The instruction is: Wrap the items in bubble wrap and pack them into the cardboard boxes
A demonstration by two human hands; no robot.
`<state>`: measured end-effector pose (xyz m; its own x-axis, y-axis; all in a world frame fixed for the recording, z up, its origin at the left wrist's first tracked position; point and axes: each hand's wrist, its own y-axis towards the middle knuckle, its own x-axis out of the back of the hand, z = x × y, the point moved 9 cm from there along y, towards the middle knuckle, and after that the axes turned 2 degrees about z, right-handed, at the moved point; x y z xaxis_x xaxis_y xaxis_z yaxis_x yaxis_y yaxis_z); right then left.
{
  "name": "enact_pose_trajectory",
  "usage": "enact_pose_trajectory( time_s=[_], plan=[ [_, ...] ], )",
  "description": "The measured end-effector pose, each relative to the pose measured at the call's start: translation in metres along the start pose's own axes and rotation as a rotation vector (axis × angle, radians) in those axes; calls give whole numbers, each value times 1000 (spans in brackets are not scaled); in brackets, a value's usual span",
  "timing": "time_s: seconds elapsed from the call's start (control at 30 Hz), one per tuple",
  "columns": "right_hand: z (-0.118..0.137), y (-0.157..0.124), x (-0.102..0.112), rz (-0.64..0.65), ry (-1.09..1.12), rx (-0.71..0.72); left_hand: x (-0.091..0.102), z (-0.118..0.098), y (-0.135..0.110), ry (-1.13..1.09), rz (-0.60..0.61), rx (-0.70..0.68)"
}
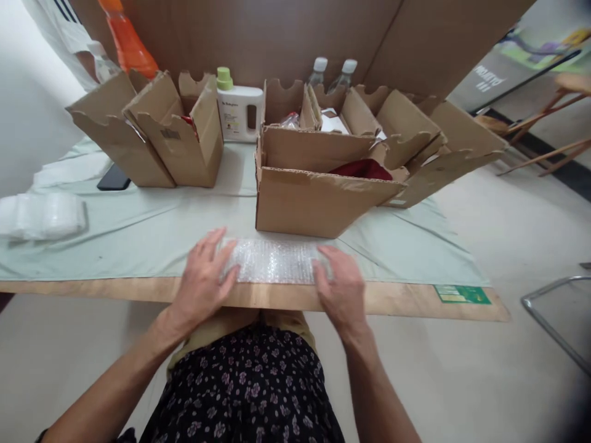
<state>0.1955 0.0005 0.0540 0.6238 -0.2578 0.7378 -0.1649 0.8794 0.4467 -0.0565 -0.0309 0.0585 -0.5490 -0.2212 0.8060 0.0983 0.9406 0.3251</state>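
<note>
A strip of clear bubble wrap [276,261] lies flat along the front of the table, between my two hands. My left hand [203,269] is at its left end, fingers spread and pointing forward. At the right end is my right hand [340,280], its thumb apart from the other fingers, near the edge of the wrap. Both hands are slightly blurred, and I cannot tell how firmly they touch the wrap. Just beyond the strip stands an open cardboard box [305,200] with something dark red inside.
More cardboard boxes [189,144] stand behind, with a white jug with a green cap [237,114] between them. An orange bottle [132,49] is at the back left. White rolls [41,216] and a dark phone [113,178] lie at left. A metal chair frame [549,307] is at right.
</note>
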Motion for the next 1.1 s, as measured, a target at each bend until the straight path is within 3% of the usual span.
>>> enact_pose_trajectory(
  time_s=[0.1, 0.17, 0.23, 0.3, 0.4, 0.47, 0.53, 0.63, 0.77, 0.9, 1.0, 1.1],
  plan=[
    [53, 10, -58, 250, -1, 253, -42, -18, 1, 22, 241, -100],
    [57, 9, -81, 367, -66, 324, -61, -11, -1, 109, 355, -123],
    [31, 3, -74, 366, -163, 300, -68, -1, -6, 203, 412, -170],
    [-10, -8, -41, 279, -266, 225, -67, 5, -12, 253, 429, -225],
    [-58, -25, 20, 96, -388, 124, -57, 4, -16, 237, 422, -270],
    [-64, -26, 41, 21, -387, 94, -47, 1, -12, 192, 378, -268],
    [-50, -16, 35, 23, -314, 127, -32, 5, -2, 172, 247, -218],
    [-19, 11, -4, 124, -249, 225, -12, 22, 11, 253, 8, -102],
    [-12, 31, -43, 216, -311, 225, -20, 36, 15, 312, -52, -36],
    [-32, 25, -37, 195, -249, 147, -22, 26, 11, 189, -79, -14],
    [-36, 16, -22, 180, -70, 90, -13, 17, 9, 41, -86, 30],
    [-32, 3, -18, 243, 159, -47, -2, 25, 8, -80, -63, 147]
  ],
)
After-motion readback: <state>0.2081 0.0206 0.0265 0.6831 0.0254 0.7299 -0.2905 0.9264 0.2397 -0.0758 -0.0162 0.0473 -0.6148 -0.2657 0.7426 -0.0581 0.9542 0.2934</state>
